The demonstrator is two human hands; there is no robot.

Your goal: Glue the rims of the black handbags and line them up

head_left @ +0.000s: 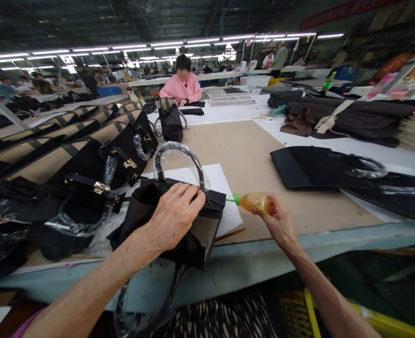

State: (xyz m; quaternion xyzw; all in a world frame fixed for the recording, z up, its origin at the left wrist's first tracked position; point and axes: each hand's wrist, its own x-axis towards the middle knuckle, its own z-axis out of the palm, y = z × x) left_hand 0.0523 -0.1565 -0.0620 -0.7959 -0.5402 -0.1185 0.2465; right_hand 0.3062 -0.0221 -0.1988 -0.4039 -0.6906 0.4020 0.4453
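Note:
A black handbag [207,237] lies at the table's front edge, one plastic-wrapped handle [179,149] standing up and the other hanging below the edge. My left hand [179,213] grips the bag's upper edge near the base of the raised handle; its fingertips are partly hidden. In my right hand [277,218] is a squeeze bottle [256,203] of amber liquid, held sideways. Its green nozzle points left, at or very near the bag's edge strip; whether it touches I cannot tell. White sheets [233,223] lie under the bag.
Rows of black handbags [84,155] fill the left side. Another handbag [171,122] stands farther back, near a person in pink [186,87]. Flat black bag pieces [309,169] and dark fabric stacks [362,119] lie right. A yellow crate [298,314] sits below the table.

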